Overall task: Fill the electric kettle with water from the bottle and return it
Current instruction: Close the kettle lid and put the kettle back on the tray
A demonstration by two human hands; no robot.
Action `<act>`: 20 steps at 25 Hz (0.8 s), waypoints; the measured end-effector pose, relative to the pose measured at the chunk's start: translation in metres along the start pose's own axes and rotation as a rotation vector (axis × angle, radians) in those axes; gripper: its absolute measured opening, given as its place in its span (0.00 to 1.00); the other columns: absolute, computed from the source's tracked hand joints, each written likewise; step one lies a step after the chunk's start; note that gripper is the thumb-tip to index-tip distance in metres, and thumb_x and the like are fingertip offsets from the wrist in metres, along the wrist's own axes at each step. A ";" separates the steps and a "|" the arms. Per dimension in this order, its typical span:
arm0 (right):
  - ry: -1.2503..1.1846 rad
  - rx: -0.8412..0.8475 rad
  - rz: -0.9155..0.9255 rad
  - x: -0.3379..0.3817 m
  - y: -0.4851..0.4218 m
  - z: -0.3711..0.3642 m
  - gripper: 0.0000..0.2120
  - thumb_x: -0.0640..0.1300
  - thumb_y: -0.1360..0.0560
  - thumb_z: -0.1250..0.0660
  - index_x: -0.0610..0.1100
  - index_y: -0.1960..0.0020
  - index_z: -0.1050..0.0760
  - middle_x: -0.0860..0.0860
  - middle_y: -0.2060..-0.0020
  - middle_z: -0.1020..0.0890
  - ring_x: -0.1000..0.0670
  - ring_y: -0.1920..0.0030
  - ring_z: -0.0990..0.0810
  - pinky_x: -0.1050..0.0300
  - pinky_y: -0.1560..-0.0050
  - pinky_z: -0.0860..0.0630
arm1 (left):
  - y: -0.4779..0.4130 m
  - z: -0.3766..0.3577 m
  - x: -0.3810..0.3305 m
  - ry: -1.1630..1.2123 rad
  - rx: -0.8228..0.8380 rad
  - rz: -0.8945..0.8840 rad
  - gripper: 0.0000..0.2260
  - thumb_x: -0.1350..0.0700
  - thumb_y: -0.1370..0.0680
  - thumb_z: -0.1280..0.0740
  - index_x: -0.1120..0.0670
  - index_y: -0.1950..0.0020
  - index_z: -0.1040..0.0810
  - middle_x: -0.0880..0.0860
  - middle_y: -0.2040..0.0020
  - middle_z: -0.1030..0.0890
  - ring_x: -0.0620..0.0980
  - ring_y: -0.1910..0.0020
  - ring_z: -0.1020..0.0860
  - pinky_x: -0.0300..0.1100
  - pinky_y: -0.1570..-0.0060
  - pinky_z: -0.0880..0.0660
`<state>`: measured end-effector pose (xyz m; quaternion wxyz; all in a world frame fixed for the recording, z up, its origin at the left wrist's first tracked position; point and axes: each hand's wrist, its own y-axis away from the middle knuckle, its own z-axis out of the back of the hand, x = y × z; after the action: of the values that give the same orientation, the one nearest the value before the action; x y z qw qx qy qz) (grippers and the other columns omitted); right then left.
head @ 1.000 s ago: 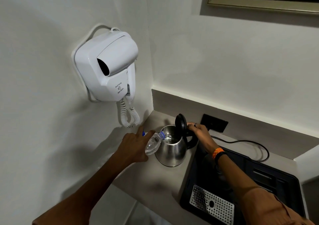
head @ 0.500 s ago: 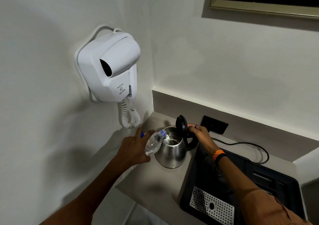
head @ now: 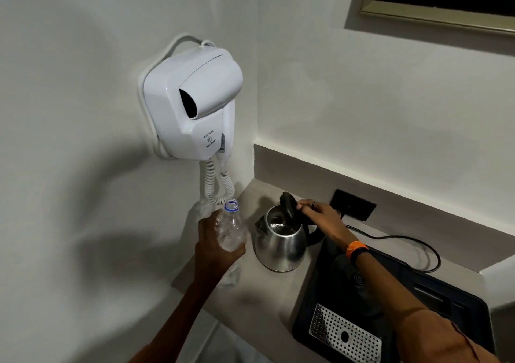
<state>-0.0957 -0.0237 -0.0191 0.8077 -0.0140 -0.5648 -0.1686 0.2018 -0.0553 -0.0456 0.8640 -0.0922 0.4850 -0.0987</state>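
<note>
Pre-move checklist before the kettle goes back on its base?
1. Bottle upright, clear of kettle: ok.
2. Left hand grip on bottle: ok.
3. Kettle lid shut: not ok, stands open under right hand.
4. Water in kettle: ok, some visible; level cannot tell.
5. Kettle handle gripped: not ok.
6. Base on black tray free: ok, though the right forearm crosses above it.

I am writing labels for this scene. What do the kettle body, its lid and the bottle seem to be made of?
Kettle body: polished metal, likely stainless steel; it mirrors the room. Lid: matte black, probably plastic, no shine. Bottle: thin clear plastic, see-through and crinkled, with a blue ring at the neck.
</note>
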 end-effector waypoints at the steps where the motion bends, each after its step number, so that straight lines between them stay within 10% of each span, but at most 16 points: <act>1: 0.120 -0.010 -0.010 0.003 -0.003 -0.004 0.20 0.63 0.28 0.33 0.54 0.43 0.15 0.54 0.48 0.11 0.51 0.44 0.14 0.47 0.35 0.21 | 0.002 -0.001 0.003 0.056 -0.001 0.044 0.37 0.42 0.38 0.19 0.38 0.33 0.32 0.40 0.43 0.24 0.43 0.51 0.19 0.43 0.54 0.20; 7: 0.550 -0.145 -0.038 0.017 -0.008 -0.028 0.28 0.67 0.35 0.36 0.57 0.41 0.16 0.50 0.48 0.12 0.42 0.40 0.19 0.50 0.41 0.23 | 0.005 -0.015 0.020 0.185 -0.058 0.028 0.40 0.47 0.40 0.17 0.33 0.34 0.33 0.35 0.39 0.28 0.34 0.43 0.22 0.20 0.49 0.30; 16: 0.526 -0.107 -0.008 0.023 -0.008 -0.034 0.23 0.64 0.37 0.36 0.49 0.55 0.16 0.51 0.66 0.17 0.41 0.50 0.17 0.41 0.44 0.20 | 0.008 -0.027 0.027 0.184 -0.138 -0.057 0.42 0.58 0.42 0.14 0.50 0.33 0.29 0.41 0.41 0.31 0.43 0.41 0.25 0.24 0.39 0.31; 20: 0.578 -0.109 -0.012 0.020 -0.009 -0.038 0.13 0.60 0.33 0.32 0.50 0.59 0.20 0.51 0.66 0.20 0.38 0.46 0.20 0.38 0.41 0.23 | 0.011 -0.019 0.015 0.255 -0.169 -0.042 0.37 0.45 0.40 0.18 0.51 0.36 0.28 0.38 0.41 0.30 0.38 0.41 0.25 0.24 0.42 0.30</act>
<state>-0.0578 -0.0449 -0.0156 0.9321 -0.0054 -0.3016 -0.2006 0.1940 -0.0494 -0.0708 0.7822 -0.1614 0.5955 -0.0864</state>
